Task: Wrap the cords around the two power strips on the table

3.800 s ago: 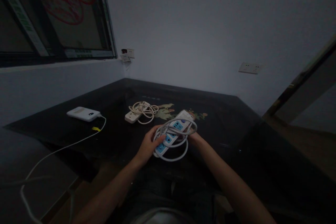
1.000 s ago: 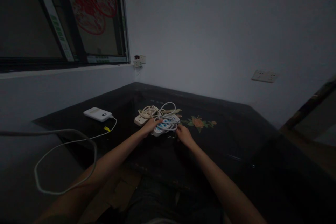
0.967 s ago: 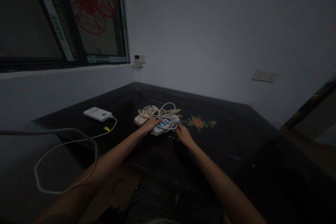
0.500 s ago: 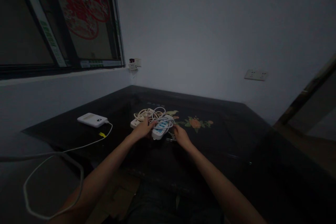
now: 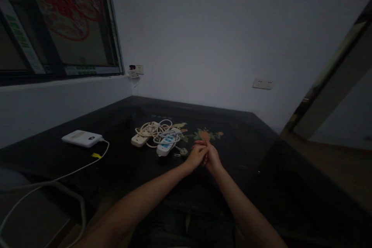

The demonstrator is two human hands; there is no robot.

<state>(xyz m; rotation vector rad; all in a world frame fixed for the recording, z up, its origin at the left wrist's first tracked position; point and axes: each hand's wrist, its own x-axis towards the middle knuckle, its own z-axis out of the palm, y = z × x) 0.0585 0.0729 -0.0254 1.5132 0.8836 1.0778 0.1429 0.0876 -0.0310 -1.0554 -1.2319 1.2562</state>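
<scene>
My left hand (image 5: 196, 156) and my right hand (image 5: 213, 155) are clasped together over the dark tabletop. The left fingers lie over the right hand and curl against it. Stretched fingers of the right hand show behind the left one. No object is visible between them. Just left of the hands lies a white power strip with blue sockets (image 5: 164, 148), its cord bundled on top. A round plug (image 5: 183, 151) rests beside it, nearest my left hand. Farther left sits a cream power strip (image 5: 139, 139) with a coiled cord (image 5: 142, 128).
A white power bank (image 5: 78, 138) with a plugged-in cable (image 5: 90, 164) lies at the left, near a yellow tag (image 5: 96, 155). The glossy black table (image 5: 238, 139) has a flower print (image 5: 205, 135). Wall sockets (image 5: 262, 83) and a window (image 5: 95, 46) are beyond.
Both hands have left the white power strip and come together to its right. The strips stay side by side on the table. The view has turned slightly to the right.
</scene>
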